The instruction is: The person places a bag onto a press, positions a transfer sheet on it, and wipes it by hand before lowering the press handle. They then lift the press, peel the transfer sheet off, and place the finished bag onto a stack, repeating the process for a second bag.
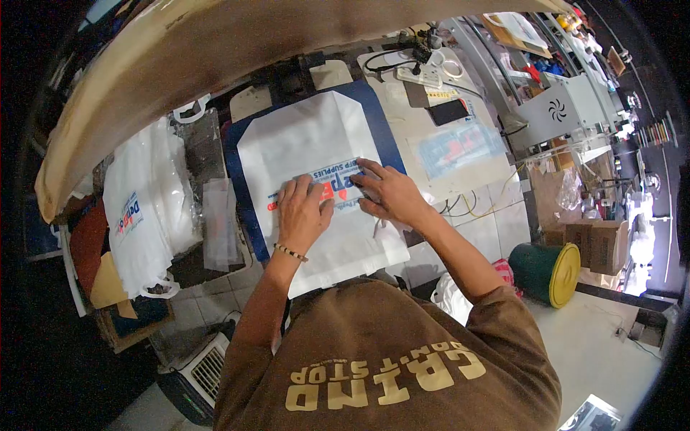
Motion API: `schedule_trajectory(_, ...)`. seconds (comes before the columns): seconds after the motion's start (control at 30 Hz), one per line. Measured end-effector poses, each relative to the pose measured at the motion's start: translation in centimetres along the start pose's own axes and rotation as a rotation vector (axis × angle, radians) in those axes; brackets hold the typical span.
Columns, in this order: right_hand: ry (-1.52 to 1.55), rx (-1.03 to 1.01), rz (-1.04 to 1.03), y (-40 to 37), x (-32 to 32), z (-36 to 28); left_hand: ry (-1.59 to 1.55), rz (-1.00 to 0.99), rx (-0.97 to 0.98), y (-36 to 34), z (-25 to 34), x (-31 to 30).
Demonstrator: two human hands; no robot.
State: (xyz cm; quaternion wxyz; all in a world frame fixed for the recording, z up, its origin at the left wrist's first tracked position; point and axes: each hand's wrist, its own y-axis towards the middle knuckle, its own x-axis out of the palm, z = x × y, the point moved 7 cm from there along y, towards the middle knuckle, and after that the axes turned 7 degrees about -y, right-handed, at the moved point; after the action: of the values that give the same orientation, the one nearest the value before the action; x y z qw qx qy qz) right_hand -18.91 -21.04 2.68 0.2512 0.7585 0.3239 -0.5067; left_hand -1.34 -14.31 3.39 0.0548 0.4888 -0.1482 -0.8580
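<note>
A white bag (pixel 305 140) lies flat on a dark blue pad (pixel 381 126) in front of me. On it sits a clear printed film (pixel 338 179) with blue and red lettering. My left hand (pixel 302 212) presses flat on the film's left part, a bead bracelet on its wrist. My right hand (pixel 384 192) rests on the film's right part, fingers spread and pointing left. Neither hand grips anything.
A stack of white printed bags (pixel 147 205) lies at left. Another printed film (pixel 460 147) lies on the right of the bench, beyond it a phone (pixel 447 111) and a power strip (pixel 424 72). A green bucket with yellow lid (pixel 546 271) and cardboard boxes (pixel 602 244) stand on the floor at right.
</note>
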Motion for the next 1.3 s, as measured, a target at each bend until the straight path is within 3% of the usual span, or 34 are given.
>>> schedule_trajectory(0.23, 0.056, 0.025, 0.166, -2.4, -1.1, 1.0, 0.075, -0.065, -0.049, 0.8, 0.3, 0.6)
schedule_trajectory(0.33, 0.060, 0.121, 0.175, -5.4, -2.0, 2.7, 0.105, -0.104, -0.055, 1.0, 0.3, 0.9)
schedule_trajectory(0.4, 0.133, 0.297, 0.109, -8.0, -2.6, 4.1, 0.131, -0.128, -0.041, 1.2, 0.2, 1.3)
schedule_trajectory(0.57, 0.183, 0.441, 0.239, -14.6, -3.0, 6.3, 0.110, -0.131, -0.017, 1.7, 0.9, 1.1)
schedule_trajectory(0.73, 0.213, 0.601, 0.285, -21.1, -0.1, 8.8, 0.112, -0.130, 0.033, 1.9, 1.0, 1.6)
schedule_trajectory(0.93, 0.224, 0.802, 0.142, -26.3, 4.6, 10.8, 0.164, -0.160, 0.041, 2.1, 1.5, 1.4)
schedule_trajectory(1.0, 0.220, 0.746, 0.173, -27.5, 6.3, 11.2, 0.147, -0.140, 0.059, 2.2, 1.4, 0.6)
schedule_trajectory(1.1, 0.212, 0.694, 0.212, -28.4, 8.4, 11.4, -0.014, -0.187, 0.116, 4.1, 5.5, -6.7)
schedule_trajectory(1.17, 0.195, 0.693, 0.177, -28.2, 8.9, 11.4, -0.237, -0.080, 0.305, 5.8, 11.3, -15.7)
schedule_trajectory(1.2, 0.201, 0.682, 0.185, -27.7, 8.4, 11.0, -0.093, -0.011, 0.440, 6.9, 14.1, -20.8)
schedule_trajectory(1.23, 0.276, 0.710, 0.141, -27.0, 8.4, 10.5, -0.123, 0.118, 0.314, 7.5, 17.8, -26.2)
schedule_trajectory(1.27, 0.351, 0.739, 0.098, -26.4, 8.5, 10.1, -0.034, 0.266, 0.551, 8.3, 19.5, -30.9)
schedule_trajectory(1.3, 0.357, 0.728, 0.105, -25.7, 8.3, 9.7, 0.016, 0.536, 0.404, 9.2, 19.7, -35.6)
